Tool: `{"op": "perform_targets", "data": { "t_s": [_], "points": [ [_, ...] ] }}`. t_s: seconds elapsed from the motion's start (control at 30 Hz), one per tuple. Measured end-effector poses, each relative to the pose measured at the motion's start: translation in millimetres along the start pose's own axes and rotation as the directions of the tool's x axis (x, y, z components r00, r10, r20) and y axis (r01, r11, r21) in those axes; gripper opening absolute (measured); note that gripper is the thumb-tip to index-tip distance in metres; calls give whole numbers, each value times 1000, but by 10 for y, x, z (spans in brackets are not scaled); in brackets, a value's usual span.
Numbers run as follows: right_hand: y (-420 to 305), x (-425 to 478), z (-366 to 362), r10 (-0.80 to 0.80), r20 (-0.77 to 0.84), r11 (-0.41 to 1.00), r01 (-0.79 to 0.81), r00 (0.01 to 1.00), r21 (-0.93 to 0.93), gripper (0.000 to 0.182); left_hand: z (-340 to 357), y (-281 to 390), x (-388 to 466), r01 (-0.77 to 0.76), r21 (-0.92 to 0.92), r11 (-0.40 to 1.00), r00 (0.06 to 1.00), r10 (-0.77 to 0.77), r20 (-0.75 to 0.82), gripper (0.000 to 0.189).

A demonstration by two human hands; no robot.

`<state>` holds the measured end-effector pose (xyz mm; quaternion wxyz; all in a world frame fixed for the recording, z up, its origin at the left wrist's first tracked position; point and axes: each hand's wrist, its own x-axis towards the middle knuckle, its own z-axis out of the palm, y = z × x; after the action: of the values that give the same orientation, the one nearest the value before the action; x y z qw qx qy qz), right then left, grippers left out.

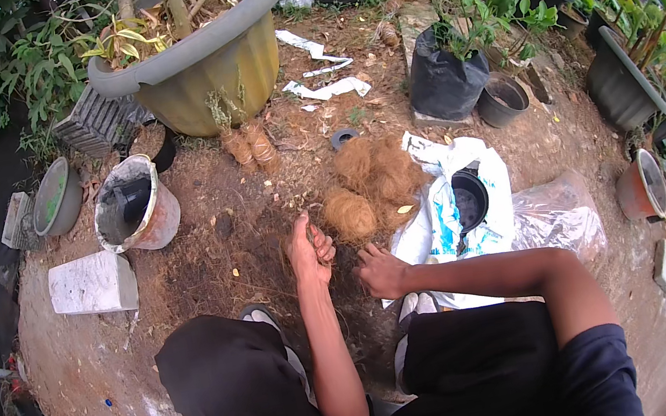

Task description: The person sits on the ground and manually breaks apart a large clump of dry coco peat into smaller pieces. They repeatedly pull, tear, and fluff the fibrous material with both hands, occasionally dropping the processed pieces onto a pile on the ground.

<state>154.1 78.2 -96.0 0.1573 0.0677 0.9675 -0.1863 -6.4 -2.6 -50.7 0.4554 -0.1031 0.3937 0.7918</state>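
Observation:
My left hand (312, 250) is raised over the dark soil, its fingers curled around a small plant stem whose top shows above the thumb. To its right, my right hand (380, 272) is low with bent fingers, beside the white plastic sack (488, 234); whether it pinches anything cannot be told. Just beyond both hands lies a pile of brown coconut fiber (350, 213). A black plastic pot (471, 200) rests in the sack's opening. Farther off, two fiber-wrapped seedlings (248, 146) lean side by side near the large planter (203, 77).
At left are a dirty plastic bucket (164, 214), a pale block (93, 285) and a grey basin (57, 196). At right are a clear plastic bag (558, 215), a black grow bag (447, 81) with a leafy plant, and an orange pot (634, 191). White strips (329, 88) lie behind.

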Motion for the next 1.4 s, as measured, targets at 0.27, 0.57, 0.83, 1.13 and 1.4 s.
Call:
{"op": "perform_targets", "data": {
  "t_s": [0.27, 0.57, 0.83, 1.13, 1.4],
  "points": [
    [49, -229, -148, -164, 106, 945, 187, 981, -270, 43, 88, 119, -92, -42, 74, 996, 999, 43, -8, 34],
    [66, -205, -286, -190, 72, 952, 202, 979, -232, 34, -155, 66, -13, -36, -38, 999, 995, 39, 90, 24],
    [171, -90, -343, -259, -15, 937, 248, 966, -245, 33, -416, 127, 22, 38, -175, 984, 988, -11, 151, 30],
    [90, -96, -344, -270, 80, 930, 282, 959, -236, 34, -426, 185, -66, -81, 18, 997, 996, 82, -28, 57],
    [163, -158, -305, -303, -16, 925, 290, 953, -246, 36, -200, 289, -143, -122, 51, 991, 991, 125, -56, 46]
  ]
}}
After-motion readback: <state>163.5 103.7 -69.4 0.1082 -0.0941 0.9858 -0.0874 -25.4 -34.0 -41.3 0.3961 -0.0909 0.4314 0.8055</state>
